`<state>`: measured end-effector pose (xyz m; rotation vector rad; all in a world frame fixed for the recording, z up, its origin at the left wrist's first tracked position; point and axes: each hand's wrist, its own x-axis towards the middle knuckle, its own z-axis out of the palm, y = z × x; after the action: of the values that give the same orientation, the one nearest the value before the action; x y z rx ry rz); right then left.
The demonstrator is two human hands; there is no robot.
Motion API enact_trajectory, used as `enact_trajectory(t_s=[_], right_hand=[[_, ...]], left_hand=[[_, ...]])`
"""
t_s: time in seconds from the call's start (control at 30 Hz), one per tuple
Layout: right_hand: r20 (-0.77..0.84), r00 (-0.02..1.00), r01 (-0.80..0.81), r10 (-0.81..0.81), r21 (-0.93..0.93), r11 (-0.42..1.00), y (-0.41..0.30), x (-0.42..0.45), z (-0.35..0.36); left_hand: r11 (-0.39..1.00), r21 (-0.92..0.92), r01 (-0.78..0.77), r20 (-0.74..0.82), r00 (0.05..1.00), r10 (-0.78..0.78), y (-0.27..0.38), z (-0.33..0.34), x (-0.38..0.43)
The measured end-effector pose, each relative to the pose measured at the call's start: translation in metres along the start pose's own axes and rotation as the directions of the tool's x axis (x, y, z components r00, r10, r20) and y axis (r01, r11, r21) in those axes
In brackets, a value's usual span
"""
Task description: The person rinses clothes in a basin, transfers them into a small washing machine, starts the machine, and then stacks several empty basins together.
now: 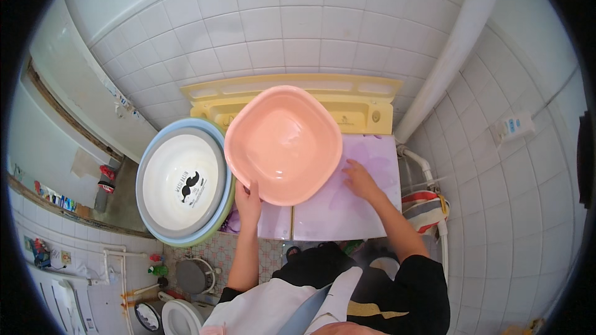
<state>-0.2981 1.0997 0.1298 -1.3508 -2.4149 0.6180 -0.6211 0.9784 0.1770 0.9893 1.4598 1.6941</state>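
Observation:
A pink plastic basin (pixel 288 144) lies over the purple-patterned tabletop (pixel 344 214), its open side up. My left hand (pixel 249 202) grips its near-left rim, thumb on the inner side. My right hand (pixel 361 181) is apart from the basin, just off its right side above the tabletop, fingers spread and holding nothing. Left of the pink basin stands a nested stack of round basins: a white wash basin with a grey rim (pixel 160 214) and a moustache print on top, a light blue one (pixel 143 211) and a green one (pixel 200 240) beneath.
A yellow plastic ledge (pixel 358 118) runs behind the tabletop against the tiled wall. A white pipe (pixel 447 60) rises at the right, with a striped cloth bag (pixel 423 209) below. A round stool (pixel 192 277) and a toilet (pixel 181 318) stand at the lower left.

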Motion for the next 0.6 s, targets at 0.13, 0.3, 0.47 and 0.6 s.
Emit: enact_trajectory(t_s=[0.13, 0.3, 0.47, 0.6], right_hand=[[0.026, 0.998, 0.063, -0.062, -0.042, 0.997, -0.035, -0.042, 0.012], [0.086, 0.987, 0.138, -0.133, -0.059, 0.989, -0.060, -0.066, 0.036], [0.215, 0.972, 0.143, -0.097, -0.207, 0.968, -0.080, -0.079, 0.041], [0.247, 0.965, 0.145, -0.088, -0.226, 0.963, -0.078, -0.083, 0.043]], left_hand=[[0.980, -0.175, 0.098, -0.043, 0.993, -0.107, 0.000, 0.010, -0.005], [0.974, -0.191, 0.120, -0.061, 0.989, -0.134, 0.006, 0.011, -0.010], [0.973, -0.228, 0.044, -0.125, 0.989, -0.074, 0.017, 0.006, -0.016], [0.978, -0.206, -0.014, -0.226, 0.973, -0.034, 0.028, 0.000, -0.017]])
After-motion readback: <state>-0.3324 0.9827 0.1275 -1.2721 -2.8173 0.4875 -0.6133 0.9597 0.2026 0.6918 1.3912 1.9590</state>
